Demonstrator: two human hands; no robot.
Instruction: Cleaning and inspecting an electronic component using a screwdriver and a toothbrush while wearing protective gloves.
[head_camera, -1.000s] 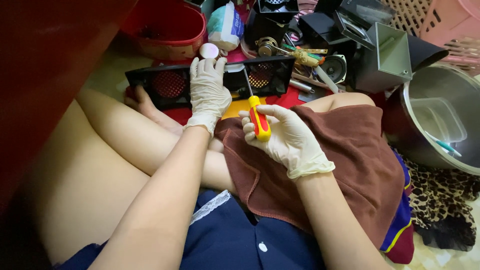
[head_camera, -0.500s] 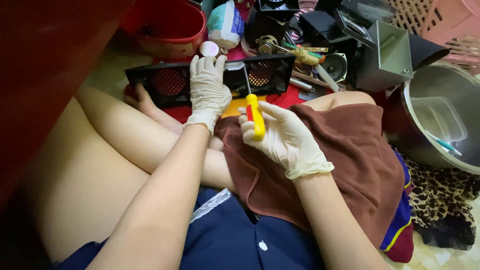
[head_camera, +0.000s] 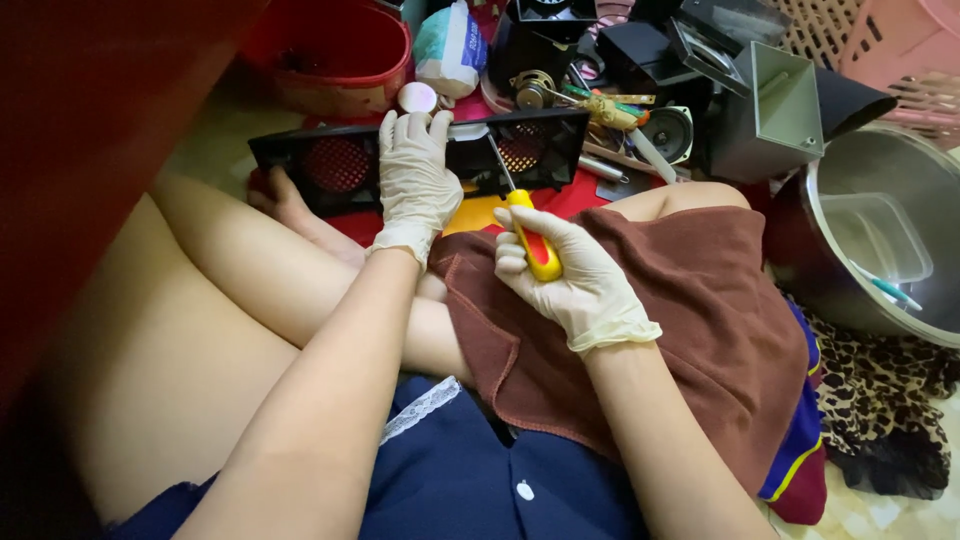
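my left hand (head_camera: 415, 180) lies flat, fingers spread, on the black speaker panel (head_camera: 420, 160). my right hand (head_camera: 565, 270) has its grip closed around a yellow screwdriver (head_camera: 530, 235), tip at the panel.

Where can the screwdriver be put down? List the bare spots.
Bare: the brown cloth over the lap, right of the right hand, and the tan floor between red tub and black speaker grille panel. Crowded: the parts pile behind the panel.

Pale tiled floor (head_camera: 880, 515), red furniture panel (head_camera: 90, 130), pink baskets (head_camera: 880, 50)
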